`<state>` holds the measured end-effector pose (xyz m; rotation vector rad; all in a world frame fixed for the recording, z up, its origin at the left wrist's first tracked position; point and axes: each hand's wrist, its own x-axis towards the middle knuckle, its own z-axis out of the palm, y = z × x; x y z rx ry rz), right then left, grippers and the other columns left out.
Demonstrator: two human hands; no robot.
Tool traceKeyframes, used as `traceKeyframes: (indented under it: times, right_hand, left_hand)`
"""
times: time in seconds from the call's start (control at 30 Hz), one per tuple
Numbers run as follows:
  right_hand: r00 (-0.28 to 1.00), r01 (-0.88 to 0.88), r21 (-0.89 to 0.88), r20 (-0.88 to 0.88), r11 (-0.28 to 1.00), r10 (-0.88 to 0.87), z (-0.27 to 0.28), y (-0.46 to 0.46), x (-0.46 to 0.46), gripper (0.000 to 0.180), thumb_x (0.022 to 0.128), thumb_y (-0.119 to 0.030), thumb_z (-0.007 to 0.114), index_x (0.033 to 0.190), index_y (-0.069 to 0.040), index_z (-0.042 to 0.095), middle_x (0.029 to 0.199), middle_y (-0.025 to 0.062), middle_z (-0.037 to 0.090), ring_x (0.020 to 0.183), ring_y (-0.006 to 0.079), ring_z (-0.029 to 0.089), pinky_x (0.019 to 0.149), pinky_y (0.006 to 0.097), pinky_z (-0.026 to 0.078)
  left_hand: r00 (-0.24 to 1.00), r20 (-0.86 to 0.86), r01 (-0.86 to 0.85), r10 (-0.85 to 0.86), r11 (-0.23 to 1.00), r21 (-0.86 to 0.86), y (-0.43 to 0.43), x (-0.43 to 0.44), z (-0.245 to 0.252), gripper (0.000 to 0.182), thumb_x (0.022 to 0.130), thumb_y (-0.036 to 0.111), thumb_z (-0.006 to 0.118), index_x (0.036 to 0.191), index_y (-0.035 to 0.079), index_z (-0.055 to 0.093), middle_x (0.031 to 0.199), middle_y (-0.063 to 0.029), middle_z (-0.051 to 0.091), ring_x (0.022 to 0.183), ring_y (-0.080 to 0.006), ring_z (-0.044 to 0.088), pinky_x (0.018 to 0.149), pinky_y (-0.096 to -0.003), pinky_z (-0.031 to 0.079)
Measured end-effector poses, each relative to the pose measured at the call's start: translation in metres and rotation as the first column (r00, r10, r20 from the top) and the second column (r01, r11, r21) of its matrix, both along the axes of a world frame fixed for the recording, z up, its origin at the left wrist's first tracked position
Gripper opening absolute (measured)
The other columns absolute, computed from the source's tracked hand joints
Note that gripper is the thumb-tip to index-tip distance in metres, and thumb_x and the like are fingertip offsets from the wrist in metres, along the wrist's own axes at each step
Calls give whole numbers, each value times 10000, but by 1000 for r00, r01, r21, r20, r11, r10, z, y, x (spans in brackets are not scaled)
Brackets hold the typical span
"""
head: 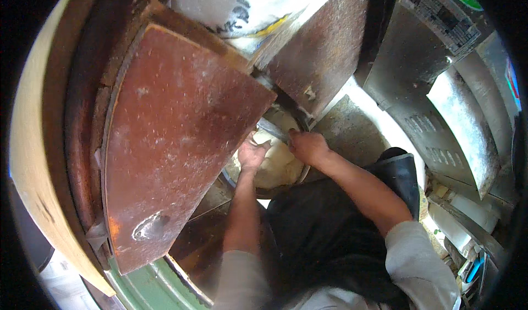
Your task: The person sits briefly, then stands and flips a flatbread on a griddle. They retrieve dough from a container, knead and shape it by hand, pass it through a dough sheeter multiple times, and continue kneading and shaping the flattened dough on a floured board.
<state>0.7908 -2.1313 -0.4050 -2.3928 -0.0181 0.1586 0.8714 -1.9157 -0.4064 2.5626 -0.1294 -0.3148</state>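
Note:
A round bin (229,179) with a metallic rim stands low before me, partly under the open cabinet door. Inside lies a pale mass (277,167), flour or dough; I cannot tell which. My left hand (251,153) reaches into the bin over the mass, its thumb spread to the right. The door's edge is close to its fingertips, and whether it grips anything is unclear. Across the bin's far part slants a grey strip (272,129). My right hand (308,147) has its fingers curled at the strip's right end, beside the bin's rim.
The reddish-brown cabinet door (185,136) juts out at left, close to my left arm. Another brown panel (317,50) and a white sack (214,9) with writing are beyond. A metal machine housing (416,116) stands at right. Green corrugated material (144,287) lies at lower left.

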Motion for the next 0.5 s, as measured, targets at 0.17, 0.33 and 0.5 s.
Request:
traceKeyframes:
  times: [0.17,0.33,0.5]
  right_hand:
    - [996,-87,-23,-7,996,87,-20,69,62,208,935,-215,576,1030,-69,689,951,202,749,903,401,746,774,537,587]
    - [973,-190,19,-131,982,191,-9,60,49,277,939,-243,575,1097,-67,719,1070,204,754,1010,405,738,859,537,579]
    - [909,-227,64,-343,972,235,11,-5,-16,274,943,-267,620,1079,-34,667,1027,235,734,988,437,717,887,553,563]
  left_hand:
    - [991,-47,-131,122,918,-374,24,-40,-13,370,839,83,796,1177,20,659,1012,-65,768,919,-164,712,872,-320,564]
    - [947,-17,-311,320,906,-286,46,-82,10,461,836,141,821,1253,23,664,1123,-152,740,1013,-262,721,910,-386,565]
    - [954,297,-143,-42,808,571,13,-84,40,829,794,312,851,1514,121,487,1522,-185,505,1454,-387,428,1216,-566,260]
